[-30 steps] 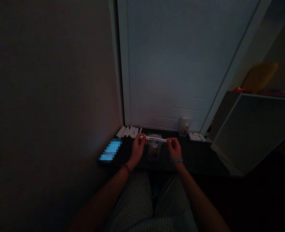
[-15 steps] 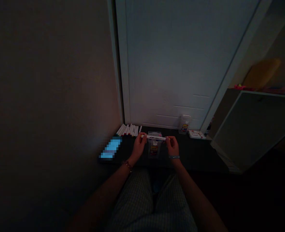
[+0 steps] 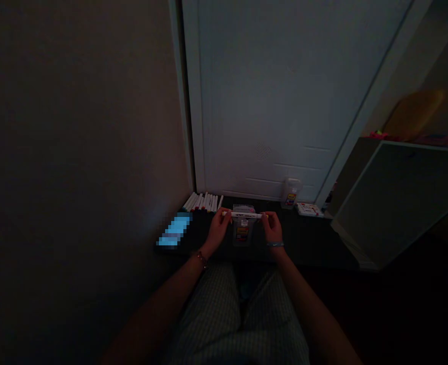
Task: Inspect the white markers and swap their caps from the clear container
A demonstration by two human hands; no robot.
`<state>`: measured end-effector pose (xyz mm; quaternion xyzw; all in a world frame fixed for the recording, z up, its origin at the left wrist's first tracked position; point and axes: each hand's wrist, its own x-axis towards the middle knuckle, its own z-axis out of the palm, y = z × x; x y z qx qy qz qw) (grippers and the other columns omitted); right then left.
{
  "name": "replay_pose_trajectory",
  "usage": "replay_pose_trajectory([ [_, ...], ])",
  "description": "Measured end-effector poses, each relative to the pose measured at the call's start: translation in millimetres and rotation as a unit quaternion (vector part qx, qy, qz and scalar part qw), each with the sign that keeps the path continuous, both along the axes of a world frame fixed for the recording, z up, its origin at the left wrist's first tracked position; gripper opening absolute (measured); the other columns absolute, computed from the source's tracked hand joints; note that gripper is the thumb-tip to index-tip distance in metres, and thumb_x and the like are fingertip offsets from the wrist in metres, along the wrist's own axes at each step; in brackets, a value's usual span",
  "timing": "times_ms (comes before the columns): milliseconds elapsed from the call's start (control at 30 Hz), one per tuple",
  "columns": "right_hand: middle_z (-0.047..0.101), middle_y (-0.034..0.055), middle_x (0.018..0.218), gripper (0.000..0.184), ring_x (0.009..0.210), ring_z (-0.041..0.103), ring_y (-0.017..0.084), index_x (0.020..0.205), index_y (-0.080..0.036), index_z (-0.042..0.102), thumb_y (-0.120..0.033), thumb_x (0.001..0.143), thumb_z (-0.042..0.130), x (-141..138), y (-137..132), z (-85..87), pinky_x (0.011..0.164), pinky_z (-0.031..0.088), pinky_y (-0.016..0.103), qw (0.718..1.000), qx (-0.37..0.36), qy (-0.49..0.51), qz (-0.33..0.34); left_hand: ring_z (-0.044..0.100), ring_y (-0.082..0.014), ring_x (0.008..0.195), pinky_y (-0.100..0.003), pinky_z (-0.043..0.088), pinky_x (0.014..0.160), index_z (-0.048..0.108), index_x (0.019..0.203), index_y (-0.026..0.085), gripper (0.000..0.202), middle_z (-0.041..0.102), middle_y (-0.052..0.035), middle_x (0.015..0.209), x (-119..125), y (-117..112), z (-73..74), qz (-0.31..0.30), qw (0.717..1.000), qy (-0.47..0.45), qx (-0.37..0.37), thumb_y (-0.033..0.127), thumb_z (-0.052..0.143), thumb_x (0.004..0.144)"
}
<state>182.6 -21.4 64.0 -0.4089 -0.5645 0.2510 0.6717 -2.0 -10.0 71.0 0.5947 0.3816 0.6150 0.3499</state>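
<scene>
Dark table (image 3: 307, 246): loose markers (image 3: 204, 202) lie along the back edge at the left corner; a lit, blurred-out screen (image 3: 174, 230) lies by the left edge. A second clear case (image 3: 290, 194) stands at the back edge, right of centre, beside a flat white pack (image 3: 309, 209). Labels and the dark barrel print: illegible. Left hand (image 3: 218, 229) and right hand (image 3: 272, 229) pinch opposite ends of one white marker (image 3: 244, 215), level, partly obscuring the clear labelled case (image 3: 242, 237) near mid-table. Both forearms reach forward from the front edge.
</scene>
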Motion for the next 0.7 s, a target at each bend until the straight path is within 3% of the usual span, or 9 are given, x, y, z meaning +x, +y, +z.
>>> replay_pose_trajectory([
  [700, 0.053, -0.0018, 0.067, 0.024, 0.057, 0.047, 0.011, 0.089, -0.019, 0.052, -0.041, 0.081, 0.049, -2.0, 0.4, 0.6, 0.052, 0.038, 0.023, 1.0, -0.007, 0.011, 0.015, 0.045, -0.0093, 0.058, -0.019, 0.035, 0.055, 0.054, 0.089, 0.019, 0.02, 0.049, 0.0039, 0.064, -0.6, -7.0, 1.2, 0.001, 1.0, 0.006, 0.016, 0.038, 0.048, 0.083],
])
